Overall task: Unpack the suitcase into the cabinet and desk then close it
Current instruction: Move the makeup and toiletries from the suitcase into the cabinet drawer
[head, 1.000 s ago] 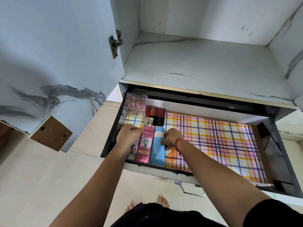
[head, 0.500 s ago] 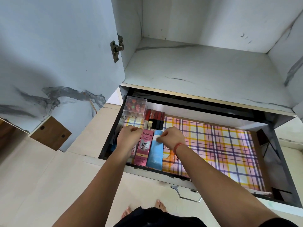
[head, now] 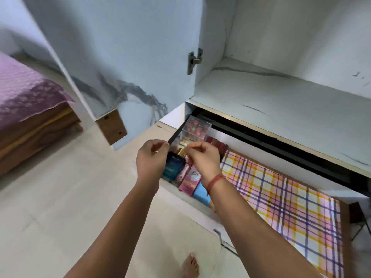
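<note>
Loosely curled, empty fingers of left hand (head: 152, 158) and right hand (head: 203, 159) hover over drawer (head: 281, 197) holding tubes (head: 190, 179), clear box (head: 197, 129).

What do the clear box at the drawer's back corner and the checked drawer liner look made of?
Clear box: hard transparent plastic, probably acrylic; glossy edges, contents visible through the walls. Checked drawer liner: thin sheet lying flat, printed plaid; paper or vinyl, cannot tell which.
</note>
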